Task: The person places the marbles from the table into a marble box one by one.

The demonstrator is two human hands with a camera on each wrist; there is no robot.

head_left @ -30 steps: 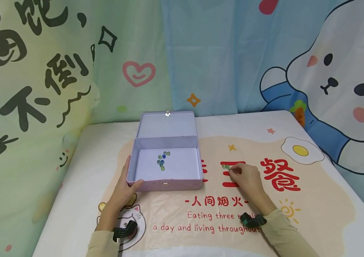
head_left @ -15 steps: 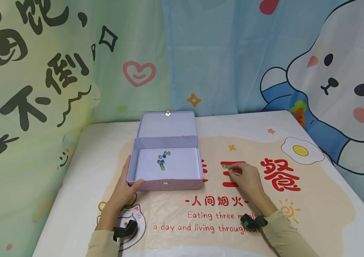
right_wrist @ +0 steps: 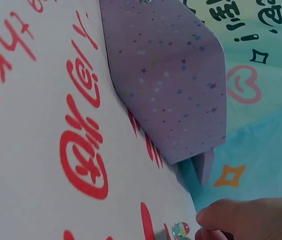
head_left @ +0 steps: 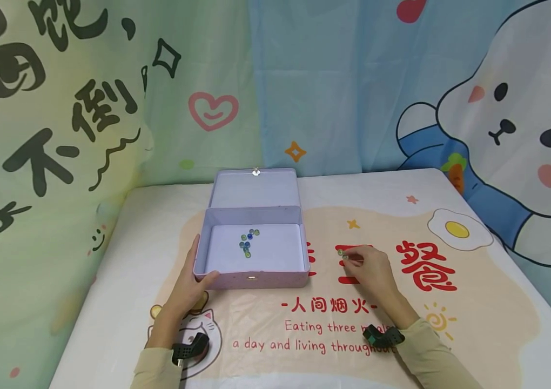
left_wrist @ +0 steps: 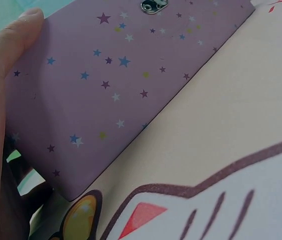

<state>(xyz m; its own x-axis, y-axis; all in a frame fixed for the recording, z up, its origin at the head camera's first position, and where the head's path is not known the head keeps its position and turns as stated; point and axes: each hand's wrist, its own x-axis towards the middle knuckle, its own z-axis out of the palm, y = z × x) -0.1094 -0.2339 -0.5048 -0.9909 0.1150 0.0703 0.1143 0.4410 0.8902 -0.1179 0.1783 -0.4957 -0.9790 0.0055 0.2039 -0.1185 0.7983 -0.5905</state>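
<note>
In the head view an open lilac box (head_left: 252, 280) stands with its lid (head_left: 255, 189) tipped back. Several green and blue glass marbles (head_left: 245, 245) lie on its floor. My left hand (head_left: 189, 283) grips the box's front left corner, thumb on the front wall and fingers along the side; the left wrist view shows this thumb (left_wrist: 23, 35) against the star-patterned wall. To the right of the box, my right hand (head_left: 373, 270) has its fingertips together at a greenish marble (head_left: 345, 257), which it appears to pinch. Another green marble (head_left: 340, 252) lies beside it on the tablecloth. The fingers partly hide this spot.
A printed tablecloth (head_left: 479, 302) with red lettering covers the table. Behind the table hangs a cartoon curtain (head_left: 309, 81), close to the raised lid. Dark wrist cameras are strapped to both forearms.
The right fingertips have shifted slightly left among the green marbles, where fewer now show. My left hand and the box stay in place; the head view has shifted a little.
</note>
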